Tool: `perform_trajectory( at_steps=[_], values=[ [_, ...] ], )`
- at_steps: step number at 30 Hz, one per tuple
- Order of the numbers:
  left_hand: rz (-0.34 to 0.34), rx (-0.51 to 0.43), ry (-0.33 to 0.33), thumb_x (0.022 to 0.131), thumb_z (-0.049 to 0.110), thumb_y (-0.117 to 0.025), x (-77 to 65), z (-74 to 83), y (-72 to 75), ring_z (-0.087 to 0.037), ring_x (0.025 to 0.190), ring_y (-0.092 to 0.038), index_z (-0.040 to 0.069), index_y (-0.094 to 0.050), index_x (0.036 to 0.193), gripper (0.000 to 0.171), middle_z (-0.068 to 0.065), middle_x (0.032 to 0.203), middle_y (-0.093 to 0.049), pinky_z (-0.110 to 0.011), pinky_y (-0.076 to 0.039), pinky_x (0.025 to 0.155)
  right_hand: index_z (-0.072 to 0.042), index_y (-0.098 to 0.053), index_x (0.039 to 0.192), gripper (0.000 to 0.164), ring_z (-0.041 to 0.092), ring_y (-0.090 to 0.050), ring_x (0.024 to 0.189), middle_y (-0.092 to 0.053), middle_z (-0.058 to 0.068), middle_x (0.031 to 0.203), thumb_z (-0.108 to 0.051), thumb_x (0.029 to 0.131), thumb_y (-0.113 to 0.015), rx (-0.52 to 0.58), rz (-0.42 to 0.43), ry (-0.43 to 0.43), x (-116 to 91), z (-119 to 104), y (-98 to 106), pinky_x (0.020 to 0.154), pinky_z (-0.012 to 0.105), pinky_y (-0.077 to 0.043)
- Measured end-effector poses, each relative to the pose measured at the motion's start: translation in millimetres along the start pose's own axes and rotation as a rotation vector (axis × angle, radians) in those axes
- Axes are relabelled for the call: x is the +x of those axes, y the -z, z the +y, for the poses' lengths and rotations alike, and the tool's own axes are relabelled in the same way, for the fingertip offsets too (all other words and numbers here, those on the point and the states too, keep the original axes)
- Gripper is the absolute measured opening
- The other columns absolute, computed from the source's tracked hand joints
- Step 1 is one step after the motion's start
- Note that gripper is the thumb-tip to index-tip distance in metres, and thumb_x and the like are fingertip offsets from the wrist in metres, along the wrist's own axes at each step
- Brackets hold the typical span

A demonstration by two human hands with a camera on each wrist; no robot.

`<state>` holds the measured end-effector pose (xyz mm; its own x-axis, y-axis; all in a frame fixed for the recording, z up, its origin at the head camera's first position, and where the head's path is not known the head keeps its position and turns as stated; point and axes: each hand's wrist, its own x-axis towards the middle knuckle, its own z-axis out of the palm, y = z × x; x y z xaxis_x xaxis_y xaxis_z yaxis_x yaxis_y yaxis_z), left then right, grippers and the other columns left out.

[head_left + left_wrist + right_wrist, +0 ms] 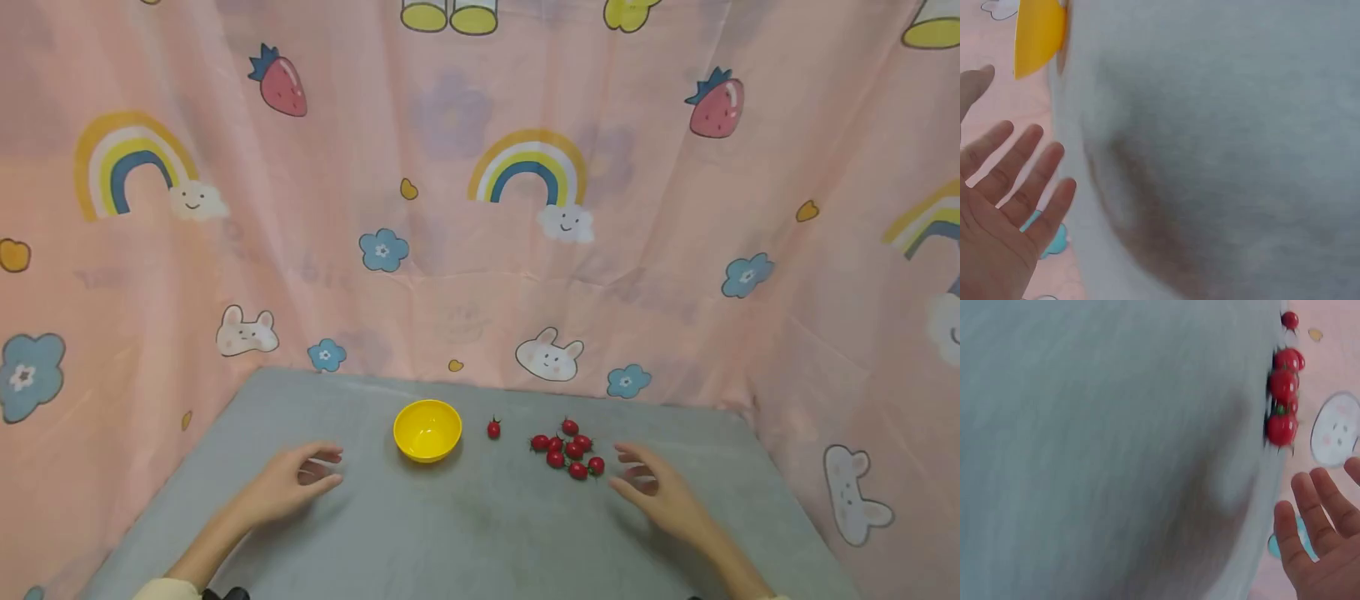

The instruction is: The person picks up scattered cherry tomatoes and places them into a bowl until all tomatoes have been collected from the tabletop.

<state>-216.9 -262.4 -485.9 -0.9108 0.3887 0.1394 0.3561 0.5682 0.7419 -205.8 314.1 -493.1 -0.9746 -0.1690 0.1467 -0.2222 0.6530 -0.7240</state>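
Observation:
My left hand (287, 483) hovers over the table at the left, fingers relaxed and holding nothing. To its right stands a glossy yellow bowl (427, 431), with no contents visible. The left wrist view shows the spread left palm (1004, 212) and part of the bowl's side (1041, 37). One cherry tomato (493, 429) lies alone just right of the bowl. Several more red cherry tomatoes (573, 451) with green stems form a loose cluster farther right. Beside that cluster my right hand (660, 492) hovers with loosely bent fingers, touching nothing; its fingers also show in the right wrist view.
A grey cloth-like surface covers the table (450, 533). Pink printed curtain (465, 300) hangs behind the table's back edge and along both sides, with rainbows, strawberries, flowers and rabbits on it.

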Motion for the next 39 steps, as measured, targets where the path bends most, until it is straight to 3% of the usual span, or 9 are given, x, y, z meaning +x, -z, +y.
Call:
perform_trajectory(
  at_steps=[5, 11, 20, 28, 33, 39],
  values=[
    [0.009, -0.160, 0.017, 0.097, 0.024, -0.073, -6.6, -7.7, -2.9, -0.027, 0.102, -0.069, -0.004, -0.058, 0.134, 0.049, -0.019, 0.123, -0.066, -0.033, -0.056, 0.085, -0.006, -0.048, 0.148, 0.066, 0.039, -0.059, 0.115, -0.057, 0.022, 0.133, -0.031, 0.094, -0.076, 0.048, -0.047, -0.072, -7, 14, 16, 0.092, 0.057, -0.051],
    [0.010, -0.216, 0.059, 0.095, 0.020, -0.074, -1.2, -9.4, -15.4, -0.034, 0.110, -0.065, -0.002, -0.052, 0.142, 0.056, -0.020, 0.129, -0.062, -0.043, -0.055, 0.091, -0.005, -0.047, 0.148, 0.073, 0.044, -0.058, 0.117, -0.055, 0.027, 0.135, -0.027, 0.088, -0.082, 0.050, -0.077, -0.031, -10, 32, 24, 0.087, 0.057, -0.053],
    [0.052, -0.188, 0.075, 0.087, 0.022, -0.084, 20.8, 1.2, -29.5, -0.041, 0.126, -0.054, 0.006, -0.049, 0.147, 0.071, -0.014, 0.139, -0.057, -0.061, -0.043, 0.102, -0.008, -0.057, 0.142, 0.071, 0.035, -0.064, 0.109, -0.064, 0.017, 0.128, -0.030, 0.082, -0.087, -0.005, -0.049, 0.045, 6, 35, 12, 0.081, 0.046, -0.054],
    [0.091, -0.142, 0.023, 0.083, 0.021, -0.088, 40.7, 0.1, -35.6, -0.045, 0.132, -0.048, 0.007, -0.045, 0.151, 0.082, -0.018, 0.146, -0.051, -0.062, -0.041, 0.103, -0.005, -0.060, 0.138, 0.069, 0.033, -0.063, 0.106, -0.065, 0.016, 0.126, -0.027, 0.080, -0.089, 0.004, -0.061, 0.123, 27, 28, 1, 0.080, 0.043, -0.055],
    [0.085, -0.111, -0.022, 0.082, 0.022, -0.088, 53.3, 1.1, -41.1, -0.045, 0.134, -0.045, 0.010, -0.042, 0.154, 0.086, -0.018, 0.149, -0.048, -0.061, -0.041, 0.103, -0.004, -0.062, 0.136, 0.067, 0.036, -0.063, 0.105, -0.065, 0.017, 0.124, -0.025, 0.079, -0.090, -0.003, -0.065, 0.179, 33, 29, -1, 0.077, 0.043, -0.055],
    [0.071, -0.118, -0.040, 0.081, 0.024, -0.089, 64.0, 7.1, -44.8, -0.045, 0.134, -0.045, 0.009, -0.040, 0.155, 0.090, -0.020, 0.151, -0.046, -0.061, -0.041, 0.103, -0.004, -0.064, 0.132, 0.062, 0.038, -0.064, 0.107, -0.066, 0.017, 0.125, -0.025, 0.080, -0.090, 0.043, -0.111, 0.186, 37, 32, -5, 0.079, 0.046, -0.055]
  ],
)
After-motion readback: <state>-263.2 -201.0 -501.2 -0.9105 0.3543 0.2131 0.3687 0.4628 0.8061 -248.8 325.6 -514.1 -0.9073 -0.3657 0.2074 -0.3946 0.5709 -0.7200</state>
